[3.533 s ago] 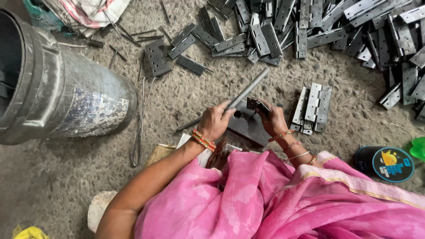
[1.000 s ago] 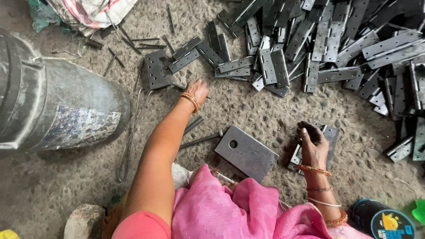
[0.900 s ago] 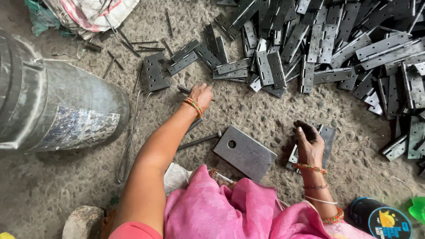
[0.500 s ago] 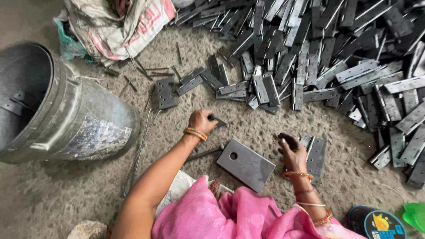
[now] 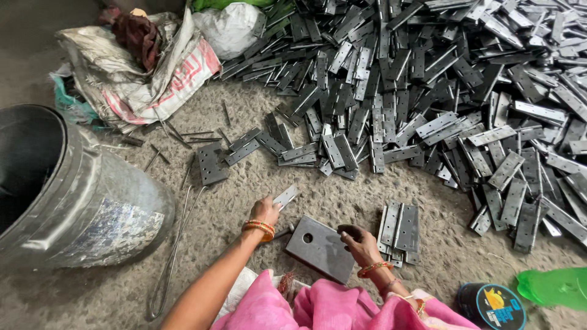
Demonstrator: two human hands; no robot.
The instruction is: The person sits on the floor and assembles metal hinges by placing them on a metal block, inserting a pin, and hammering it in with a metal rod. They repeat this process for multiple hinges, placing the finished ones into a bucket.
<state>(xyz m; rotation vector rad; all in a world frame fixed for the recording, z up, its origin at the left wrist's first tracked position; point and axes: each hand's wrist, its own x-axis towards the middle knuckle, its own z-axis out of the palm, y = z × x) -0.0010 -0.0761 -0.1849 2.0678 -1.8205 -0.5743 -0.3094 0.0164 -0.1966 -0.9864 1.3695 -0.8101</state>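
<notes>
Hinge pile (image 5: 428,73) cut off by top and right edges. Metal drum (image 5: 67,195) cropped at left edge. Right hand (image 5: 361,241) fingers hide whatever they grip. Green object (image 5: 553,287) cut at right edge, unidentifiable.

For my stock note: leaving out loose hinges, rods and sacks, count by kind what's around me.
Metal drum: 1
Steel block with a hole: 1
Round tin: 1
Green plastic piece: 1
Hinge leaf in the left hand: 1
Total: 5

A big dented metal bucket (image 5: 67,195) lies tilted on the gritty floor (image 5: 244,189) at the left. Behind it sit crumpled sacks (image 5: 147,67) and a white bag (image 5: 229,27). A round dark tin (image 5: 492,305) and a green plastic piece (image 5: 553,287) lie at the lower right.
</notes>
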